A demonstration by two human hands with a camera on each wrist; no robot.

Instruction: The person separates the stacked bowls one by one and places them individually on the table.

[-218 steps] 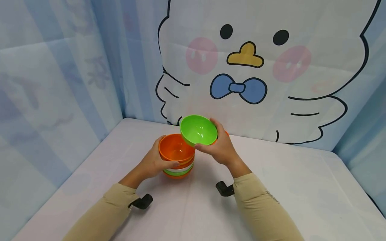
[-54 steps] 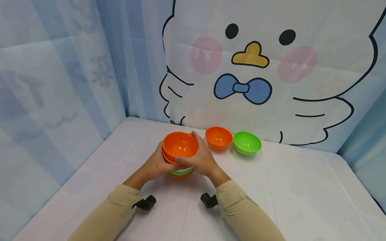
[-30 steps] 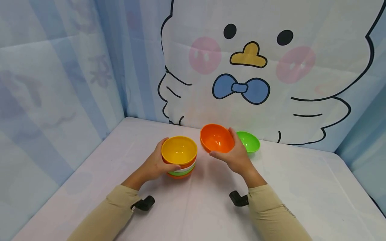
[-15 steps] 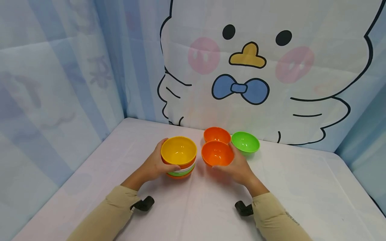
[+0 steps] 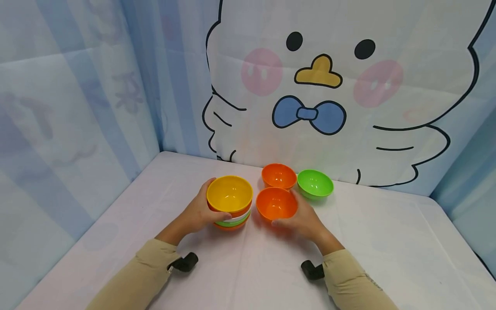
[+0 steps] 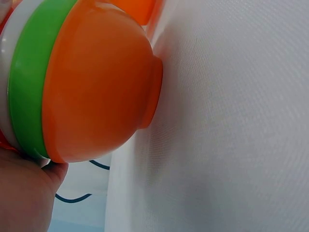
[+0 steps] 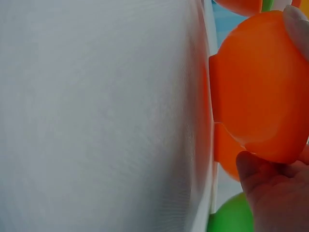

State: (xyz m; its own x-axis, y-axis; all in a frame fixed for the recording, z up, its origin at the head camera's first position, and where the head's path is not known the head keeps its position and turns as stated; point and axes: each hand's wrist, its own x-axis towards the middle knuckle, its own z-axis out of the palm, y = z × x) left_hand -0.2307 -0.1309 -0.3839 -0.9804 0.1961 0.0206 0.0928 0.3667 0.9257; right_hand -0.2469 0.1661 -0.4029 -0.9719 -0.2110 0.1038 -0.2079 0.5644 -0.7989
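Note:
My left hand grips the side of a stack of nested bowls, its thumb across the front. A yellow bowl tops the stack; orange, white and green rims show below it, and an orange bowl forms the bottom, its foot at the cloth in the left wrist view. My right hand holds an orange bowl by its right side, thumb in front and fingers behind, just right of the stack. In the right wrist view, this orange bowl's foot is right at the cloth.
Behind the held bowl stands another orange bowl, with a green bowl to its right. A white cloth covers the table. A printed curtain rises along the table's back edge.
The right hand lifted the orange bowl off the stack, baring the yellow one, and brought it right and down in front of the other orange bowl. Earlier, the green bowl was moved off the stack.

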